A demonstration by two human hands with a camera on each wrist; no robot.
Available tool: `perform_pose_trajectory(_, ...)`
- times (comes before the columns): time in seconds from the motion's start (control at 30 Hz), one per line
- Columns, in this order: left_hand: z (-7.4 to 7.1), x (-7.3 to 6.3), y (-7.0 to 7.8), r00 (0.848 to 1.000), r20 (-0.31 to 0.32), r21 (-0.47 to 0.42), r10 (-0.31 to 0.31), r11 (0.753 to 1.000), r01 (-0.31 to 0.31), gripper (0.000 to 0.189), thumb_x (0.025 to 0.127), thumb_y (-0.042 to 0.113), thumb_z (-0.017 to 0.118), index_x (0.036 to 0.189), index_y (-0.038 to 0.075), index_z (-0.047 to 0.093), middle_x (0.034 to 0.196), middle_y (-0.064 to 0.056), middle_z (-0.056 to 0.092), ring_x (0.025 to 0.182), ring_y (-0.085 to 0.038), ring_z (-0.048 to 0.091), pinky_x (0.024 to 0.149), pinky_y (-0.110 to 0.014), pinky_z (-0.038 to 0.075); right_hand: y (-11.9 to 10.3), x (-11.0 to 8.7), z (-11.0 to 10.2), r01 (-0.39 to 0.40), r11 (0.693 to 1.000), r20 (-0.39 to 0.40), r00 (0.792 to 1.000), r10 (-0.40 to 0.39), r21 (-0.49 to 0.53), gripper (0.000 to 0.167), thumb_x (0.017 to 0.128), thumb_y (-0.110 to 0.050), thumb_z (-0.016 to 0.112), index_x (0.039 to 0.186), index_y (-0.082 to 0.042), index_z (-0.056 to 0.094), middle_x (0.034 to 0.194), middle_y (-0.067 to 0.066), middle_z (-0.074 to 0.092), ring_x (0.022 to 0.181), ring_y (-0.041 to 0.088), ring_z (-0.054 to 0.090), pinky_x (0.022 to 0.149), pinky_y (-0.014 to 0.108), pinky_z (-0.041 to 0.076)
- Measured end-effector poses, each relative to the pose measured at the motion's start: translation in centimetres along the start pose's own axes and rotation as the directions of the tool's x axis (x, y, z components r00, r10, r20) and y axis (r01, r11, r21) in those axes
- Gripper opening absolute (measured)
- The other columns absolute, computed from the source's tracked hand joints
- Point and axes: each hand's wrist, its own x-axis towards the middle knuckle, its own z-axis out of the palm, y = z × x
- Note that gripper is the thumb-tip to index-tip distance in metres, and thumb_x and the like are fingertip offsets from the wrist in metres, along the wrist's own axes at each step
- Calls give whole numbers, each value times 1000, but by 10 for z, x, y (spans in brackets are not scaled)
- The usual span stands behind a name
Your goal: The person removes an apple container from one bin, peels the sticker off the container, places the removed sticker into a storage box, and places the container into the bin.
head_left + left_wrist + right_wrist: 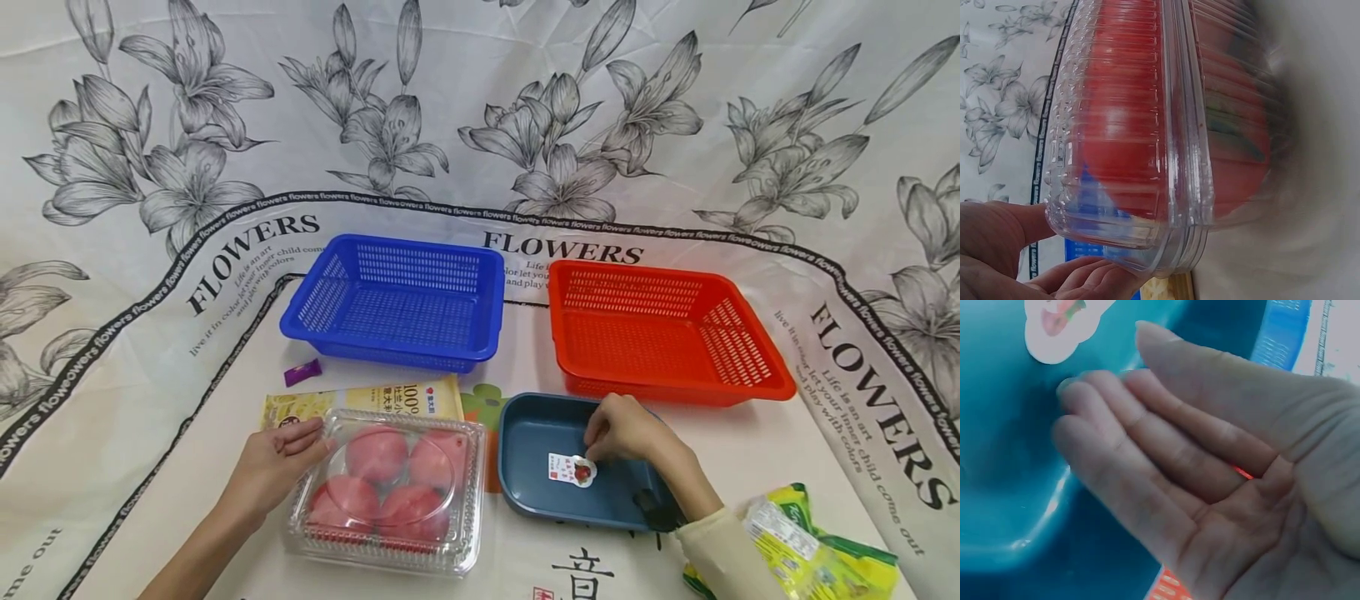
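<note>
The clear box (472,500), just left of the dark blue tray (525,450), is being held at its far left corner by the left hand (262,462), with the thumb on one side and the fingers on the other. If the corner is being squeezed too hard, the box could be bent and the red fruits (377,454) inside could be bumped. In the tray, the right hand (633,425) is being held with fingers together and thumb apart. Whether the paper card (570,469) is being touched is hard to tell; with no pinch being made, it could be slid away or missed.
</note>
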Motion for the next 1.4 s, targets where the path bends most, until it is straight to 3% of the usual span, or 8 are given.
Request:
perform_pose_trajectory(0.17,-1,1,-1,1000,0,-5,3,1000,-3,59,106,25,73,152,-8,55,147,-25,60,142,-39,54,108,-39,54,1,-3,-8,138,987,4,990,-139,83,20,84,-3,91,102,0,83,90,7,80,78,19,75,76,39,69)
perform_pose_trajectory(0.27,0,3,-2,1000,1,-16,2,1000,-2,59,106,24,72,151,-9,54,147,-26,59,142,-39,54,107,-38,54,-1,-3,-12,238,951,4,970,-244,197,26,88,-6,89,112,1,82,101,11,82,90,23,80,82,35,68)
perform_pose_trajectory(0.47,0,4,-4,1000,2,-16,0,1000,0,59,106,25,72,151,-8,55,147,-25,59,142,-39,53,109,-41,52,-20,-1,-3,402,766,-52,898,-436,502,36,91,-1,85,124,9,75,120,27,77,110,25,79,91,34,65)
perform_pose_trajectory(0.57,1,4,-4,1000,-2,-25,-2,1000,2,59,106,25,72,152,-8,55,147,-25,60,143,-39,54,109,-40,52,-37,-3,8,425,725,-91,887,-453,543,40,93,-1,83,130,10,72,124,27,76,113,22,78,91,34,65)
perform_pose_trajectory(0.77,5,4,-3,1000,8,-47,3,999,-2,59,106,25,73,152,-7,55,147,-25,60,143,-39,53,111,-42,49,-69,-18,33,366,779,-151,929,-338,509,46,96,-13,84,133,9,69,125,26,76,113,33,77,93,31,65)
perform_pose_trajectory(0.97,5,5,-2,1000,3,-38,7,999,-7,59,106,26,73,151,-7,55,147,-25,60,143,-39,53,112,-46,47,-96,-27,66,253,834,-178,966,-189,491,73,91,-23,90,145,14,57,142,32,65,129,46,67,99,36,62)
perform_pose_trajectory(1.13,2,4,-3,1000,5,-42,6,999,-5,59,107,25,72,152,-8,54,148,-25,59,144,-39,52,112,-45,46,-119,-27,86,185,854,-179,978,-110,486,87,90,-29,91,153,13,48,150,33,58,131,47,64,95,40,62)
perform_pose_trajectory(1.4,-2,2,-4,1000,9,-68,5,998,-5,58,107,21,70,153,-9,52,152,-25,55,145,-40,51,109,-39,51,-136,-32,102,198,909,-196,971,-133,366,95,90,-44,89,161,0,44,139,22,70,123,35,72,102,52,61)
